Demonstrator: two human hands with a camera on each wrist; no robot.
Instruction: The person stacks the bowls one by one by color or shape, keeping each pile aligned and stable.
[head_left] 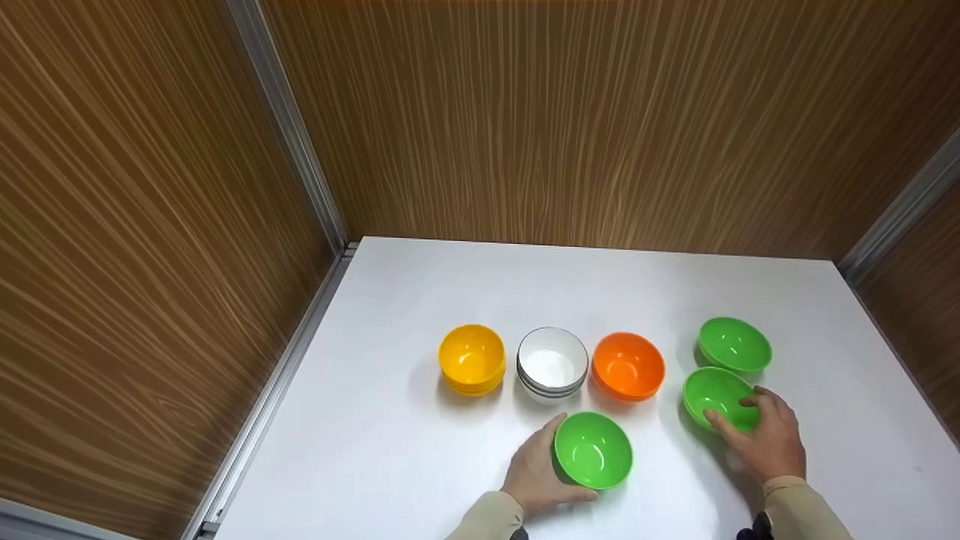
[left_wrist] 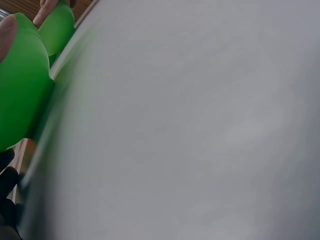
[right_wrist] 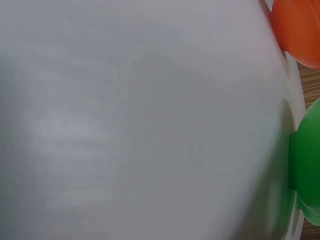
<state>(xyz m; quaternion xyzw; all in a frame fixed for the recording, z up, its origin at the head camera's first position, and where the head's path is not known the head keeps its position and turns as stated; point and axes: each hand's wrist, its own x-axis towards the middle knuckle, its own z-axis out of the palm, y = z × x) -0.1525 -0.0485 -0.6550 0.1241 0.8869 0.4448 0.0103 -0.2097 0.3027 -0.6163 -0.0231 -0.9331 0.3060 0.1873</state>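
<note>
In the head view, my left hand grips a green bowl from its left side, with the thumb along the near side. The left wrist view shows part of this bowl close up, a fingertip against it. To the right, my right hand holds a second green bowl at its near right rim, thumb and fingertips over the inside. Just behind it stands a third green bowl. My right hand is out of sight in the right wrist view.
Across the white table stand a yellow bowl stack, a white bowl stack and an orange bowl, side by side behind my left hand. Wood-patterned panels enclose the table at the back and sides.
</note>
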